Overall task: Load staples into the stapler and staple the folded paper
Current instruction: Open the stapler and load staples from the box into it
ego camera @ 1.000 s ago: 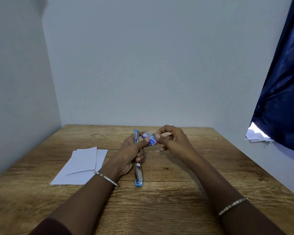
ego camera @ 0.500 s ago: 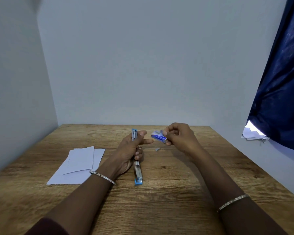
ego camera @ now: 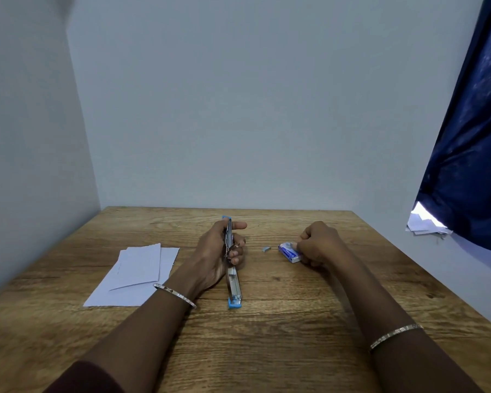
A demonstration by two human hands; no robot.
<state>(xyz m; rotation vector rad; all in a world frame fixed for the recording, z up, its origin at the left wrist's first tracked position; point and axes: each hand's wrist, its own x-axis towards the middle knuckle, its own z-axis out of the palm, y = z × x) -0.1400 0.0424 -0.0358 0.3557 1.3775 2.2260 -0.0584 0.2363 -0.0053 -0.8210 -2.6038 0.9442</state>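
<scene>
A slim silver stapler with blue ends (ego camera: 234, 287) lies swung open along the middle of the wooden table (ego camera: 267, 336). My left hand (ego camera: 216, 256) grips its raised upper arm, thumb stretched out. To the right, my right hand (ego camera: 318, 245) holds a small blue and white staple box (ego camera: 288, 251) down on the table. A short strip of staples (ego camera: 266, 249) lies loose between stapler and box. The folded white paper (ego camera: 139, 268) rests flat on the left, touched by neither hand.
Grey walls close the table in at the back and left. A dark blue curtain (ego camera: 471, 143) hangs at the right, with white paper scraps (ego camera: 425, 222) beneath it beyond the table's right edge.
My right hand has carried the staple box away from the stapler, rightward and down onto the table. A small staple strip now lies on the table. My left hand keeps its hold on the stapler.
</scene>
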